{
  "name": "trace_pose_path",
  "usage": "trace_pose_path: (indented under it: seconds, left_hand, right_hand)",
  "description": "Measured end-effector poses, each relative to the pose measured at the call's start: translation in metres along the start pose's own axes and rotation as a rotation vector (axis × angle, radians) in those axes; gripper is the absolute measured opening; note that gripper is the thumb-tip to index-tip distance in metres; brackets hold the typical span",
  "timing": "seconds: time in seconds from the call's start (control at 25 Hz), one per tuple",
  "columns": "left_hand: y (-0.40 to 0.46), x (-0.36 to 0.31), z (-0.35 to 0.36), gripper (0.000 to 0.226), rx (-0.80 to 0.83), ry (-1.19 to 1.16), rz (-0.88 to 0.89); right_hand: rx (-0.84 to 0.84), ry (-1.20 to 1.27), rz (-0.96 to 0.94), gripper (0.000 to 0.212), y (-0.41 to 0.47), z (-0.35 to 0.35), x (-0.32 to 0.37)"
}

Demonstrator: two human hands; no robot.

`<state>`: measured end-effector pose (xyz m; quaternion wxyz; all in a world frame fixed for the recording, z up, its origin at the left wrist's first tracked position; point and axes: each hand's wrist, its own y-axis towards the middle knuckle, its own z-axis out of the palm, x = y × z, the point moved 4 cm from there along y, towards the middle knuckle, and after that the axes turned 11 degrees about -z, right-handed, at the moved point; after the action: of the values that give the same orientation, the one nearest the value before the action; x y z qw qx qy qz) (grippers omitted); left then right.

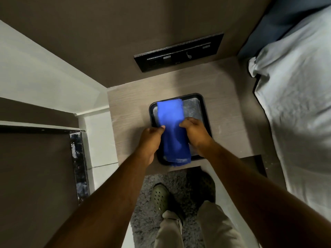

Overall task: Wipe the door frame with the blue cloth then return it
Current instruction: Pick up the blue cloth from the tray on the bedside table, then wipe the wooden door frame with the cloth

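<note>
While the blue cloth (172, 129) lies folded lengthwise over the black tray (206, 111), its near end hanging past the tray's near rim, it is pinched at both long edges: the left hand (152, 140) has fingers clamped on the left edge, the right hand (194, 133) on the right. Soft, light and limp, it is best gripped by those folded edges, or sagging is likely.

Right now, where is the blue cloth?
In the head view the blue cloth lies folded along the left part of the black tray on the wooden table, pinched between the left hand and right hand.
</note>
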<state>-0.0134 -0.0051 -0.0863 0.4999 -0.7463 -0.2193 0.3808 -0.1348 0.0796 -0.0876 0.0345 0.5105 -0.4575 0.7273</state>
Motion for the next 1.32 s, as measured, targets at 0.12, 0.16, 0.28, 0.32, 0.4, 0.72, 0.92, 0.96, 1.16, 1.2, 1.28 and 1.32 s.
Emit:
trace_pose_path:
  seconds: [0.12, 0.16, 0.28, 0.32, 0.4, 0.72, 0.92, 0.96, 1.16, 1.2, 1.28, 1.32]
  left_hand:
    - [-0.041, -0.009, -0.008, 0.051, 0.265, -0.221, -0.054]
    - [-0.058, -0.017, -0.015, 0.056, 0.321, -0.273, -0.039]
    - [-0.112, -0.042, -0.049, 0.052, 0.38, -0.285, 0.098]
    - [-0.128, -0.048, -0.06, 0.049, 0.381, -0.279, 0.147]
    - [-0.165, -0.059, -0.091, 0.047, 0.321, -0.297, 0.254]
    - [-0.348, -0.048, -0.221, 0.021, -0.078, -0.475, 0.585]
    - [-0.486, -0.01, -0.31, 0.024, -0.4, -0.567, 0.777]
    - [-0.509, -0.002, -0.323, 0.024, -0.451, -0.588, 0.811]
    - [-0.634, 0.085, -0.396, 0.017, -0.748, -0.666, 0.986]
    - [-0.657, 0.109, -0.41, 0.017, -0.794, -0.691, 1.006]
    - [-0.707, 0.169, -0.439, 0.014, -0.904, -0.732, 1.044]
    - [-0.728, 0.193, -0.45, 0.012, -0.943, -0.747, 1.063]
  right_hand:
    - [0.031, 0.164, 0.035, 0.039, -0.03, 0.014, 0.042]
    - [0.049, 0.197, 0.022, 0.045, -0.039, 0.018, 0.056]
    - [0.155, 0.26, -0.056, 0.021, -0.072, 0.032, 0.102]
    - [0.194, 0.255, -0.076, 0.014, -0.082, 0.037, 0.115]
    - [0.27, 0.214, -0.122, 0.01, -0.105, 0.054, 0.145]
    - [0.647, 0.074, -0.443, 0.021, -0.237, 0.157, 0.26]
    - [0.828, 0.047, -0.63, 0.027, -0.359, 0.232, 0.315]
    - [0.864, 0.055, -0.676, 0.029, -0.384, 0.244, 0.322]
    - [1.097, 0.09, -0.9, 0.036, -0.544, 0.309, 0.334]
    - [1.136, 0.085, -0.949, 0.037, -0.58, 0.32, 0.329]
    - [1.207, 0.093, -1.033, 0.038, -0.657, 0.344, 0.311]
    - [1.233, 0.103, -1.065, 0.038, -0.688, 0.354, 0.303]
